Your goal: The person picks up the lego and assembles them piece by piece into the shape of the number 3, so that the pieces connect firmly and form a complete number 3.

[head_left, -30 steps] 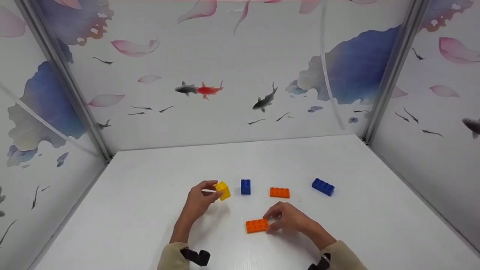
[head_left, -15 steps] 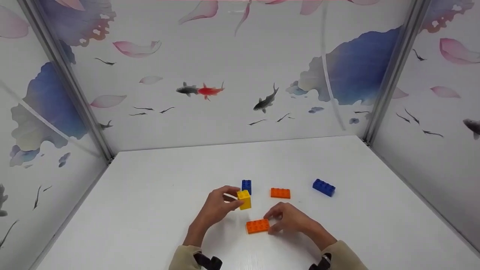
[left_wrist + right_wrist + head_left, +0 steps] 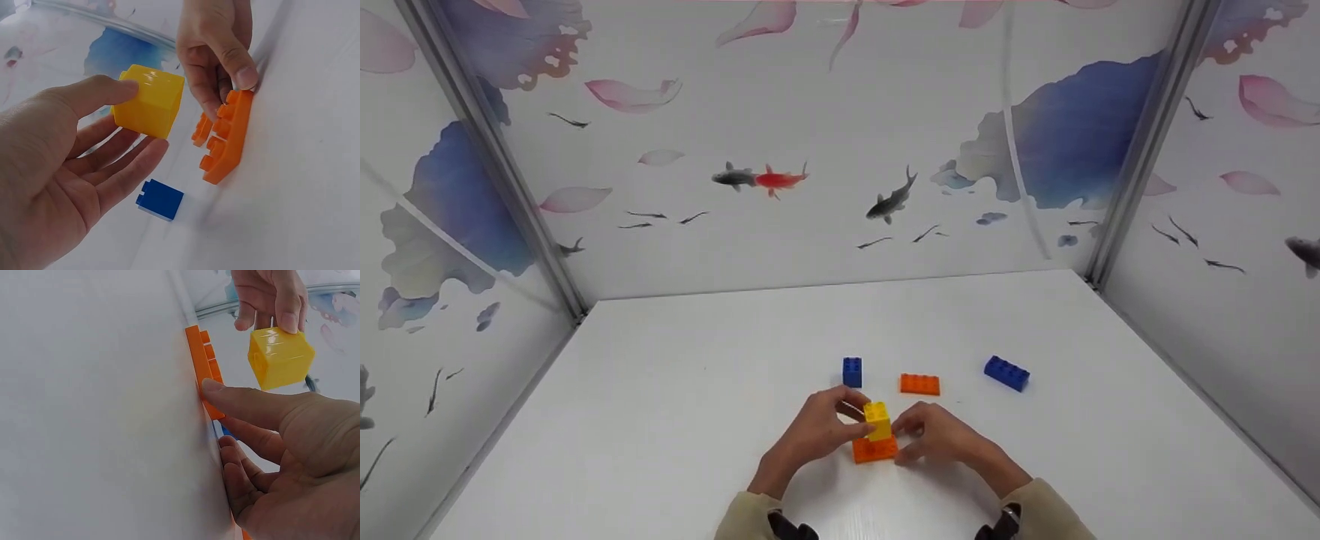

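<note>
My left hand (image 3: 817, 429) pinches a yellow toy building block (image 3: 879, 422) between thumb and fingers, its studs facing up. The block is over the near orange flat brick (image 3: 874, 451); in the left wrist view a gap shows between the yellow block (image 3: 151, 101) and the orange brick (image 3: 230, 143). The orange brick lies flat on the table, studs up. With thumb and fingers, my right hand (image 3: 941, 436) grips its right end. In the right wrist view my thumb lies against the orange brick (image 3: 198, 354), and the yellow block (image 3: 281, 357) hangs beside its studs, its hollow underside partly visible.
Behind the hands, a small blue block (image 3: 852, 372), a second orange flat brick (image 3: 920, 384) and a longer blue brick (image 3: 1006, 373) lie on the white table (image 3: 697, 352). Printed panels (image 3: 840, 135) enclose the table at the back and both sides.
My left hand has carried the yellow block rightward and nearer to me, from left of the small blue block to above the near orange brick. My right hand has kept its grip there.
</note>
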A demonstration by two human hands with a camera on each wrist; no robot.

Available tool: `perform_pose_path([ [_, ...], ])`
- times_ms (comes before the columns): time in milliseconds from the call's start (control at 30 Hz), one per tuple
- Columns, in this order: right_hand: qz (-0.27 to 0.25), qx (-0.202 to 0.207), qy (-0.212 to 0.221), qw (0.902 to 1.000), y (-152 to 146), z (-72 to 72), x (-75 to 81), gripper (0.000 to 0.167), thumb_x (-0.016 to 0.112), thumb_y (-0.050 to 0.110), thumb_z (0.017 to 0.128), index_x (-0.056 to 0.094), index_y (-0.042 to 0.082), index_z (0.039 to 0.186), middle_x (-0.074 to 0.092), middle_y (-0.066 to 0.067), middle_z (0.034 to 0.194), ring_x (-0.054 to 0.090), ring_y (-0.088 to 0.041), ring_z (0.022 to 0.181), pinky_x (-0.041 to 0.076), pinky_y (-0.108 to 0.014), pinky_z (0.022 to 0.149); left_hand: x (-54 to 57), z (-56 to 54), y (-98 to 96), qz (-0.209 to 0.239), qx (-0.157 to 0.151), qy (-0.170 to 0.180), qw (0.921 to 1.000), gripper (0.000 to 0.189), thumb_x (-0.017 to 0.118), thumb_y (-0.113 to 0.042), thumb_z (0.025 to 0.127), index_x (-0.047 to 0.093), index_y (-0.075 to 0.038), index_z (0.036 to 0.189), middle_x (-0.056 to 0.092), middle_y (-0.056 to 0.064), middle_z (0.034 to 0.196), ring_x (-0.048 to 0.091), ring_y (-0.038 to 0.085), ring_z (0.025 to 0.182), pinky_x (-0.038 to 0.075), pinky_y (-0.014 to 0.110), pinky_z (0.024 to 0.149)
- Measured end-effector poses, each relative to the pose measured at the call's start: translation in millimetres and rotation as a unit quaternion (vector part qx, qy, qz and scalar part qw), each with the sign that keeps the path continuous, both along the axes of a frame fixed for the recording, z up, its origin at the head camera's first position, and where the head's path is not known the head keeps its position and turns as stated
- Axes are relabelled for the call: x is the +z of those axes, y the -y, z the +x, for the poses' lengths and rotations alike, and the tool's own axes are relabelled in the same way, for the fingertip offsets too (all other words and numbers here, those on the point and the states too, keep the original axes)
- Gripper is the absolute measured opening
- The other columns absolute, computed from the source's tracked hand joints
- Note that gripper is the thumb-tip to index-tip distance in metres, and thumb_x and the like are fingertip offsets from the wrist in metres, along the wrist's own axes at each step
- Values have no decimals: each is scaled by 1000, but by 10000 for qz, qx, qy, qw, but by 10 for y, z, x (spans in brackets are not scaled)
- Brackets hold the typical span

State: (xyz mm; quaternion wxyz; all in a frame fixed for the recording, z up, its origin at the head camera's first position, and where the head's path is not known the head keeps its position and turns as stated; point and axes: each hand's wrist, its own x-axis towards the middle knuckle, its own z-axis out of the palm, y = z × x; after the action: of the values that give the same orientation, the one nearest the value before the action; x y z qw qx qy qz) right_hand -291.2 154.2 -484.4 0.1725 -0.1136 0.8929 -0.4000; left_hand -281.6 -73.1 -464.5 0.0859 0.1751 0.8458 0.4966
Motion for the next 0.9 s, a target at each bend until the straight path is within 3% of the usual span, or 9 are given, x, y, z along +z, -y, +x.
perform_pose_path([
  [367, 93, -54, 58, 9999, 11, -2, -17, 36, 87, 18, 77, 75, 14, 111, 68, 0, 104, 56, -18, 92, 55, -40, 94, -124, 20, -80, -235, 56, 92, 9997, 35, 79, -20, 87, 63, -13, 118, 69, 0, 109, 65, 17, 100, 58, 36, 94],
  [500, 101, -100, 90, 9999, 11, 2, -16, 37, 87, 17, 77, 74, 13, 112, 69, 0, 104, 56, -18, 91, 55, -41, 95, -132, 33, -105, -278, -8, 163, 9995, 38, 79, -20, 87, 66, -12, 122, 71, 0, 109, 65, 16, 99, 59, 36, 93],
  [700, 46, -62, 24, 10000, 2, 3, -3, 36, 86, 14, 77, 75, 13, 111, 70, 0, 104, 56, -18, 91, 55, -42, 95, -136, 23, -115, -329, -143, 182, 9992, 29, 78, -19, 87, 72, -16, 115, 71, -2, 107, 64, 15, 97, 59, 34, 91],
  [900, 64, 13, -50, 10000, -3, -13, 11, 36, 86, 12, 77, 75, 13, 111, 70, 0, 104, 57, -18, 91, 55, -42, 96, -117, 23, -137, -293, -190, 231, 9991, 29, 77, -18, 88, 73, -17, 117, 70, -2, 111, 64, 17, 101, 57, 40, 96],
])
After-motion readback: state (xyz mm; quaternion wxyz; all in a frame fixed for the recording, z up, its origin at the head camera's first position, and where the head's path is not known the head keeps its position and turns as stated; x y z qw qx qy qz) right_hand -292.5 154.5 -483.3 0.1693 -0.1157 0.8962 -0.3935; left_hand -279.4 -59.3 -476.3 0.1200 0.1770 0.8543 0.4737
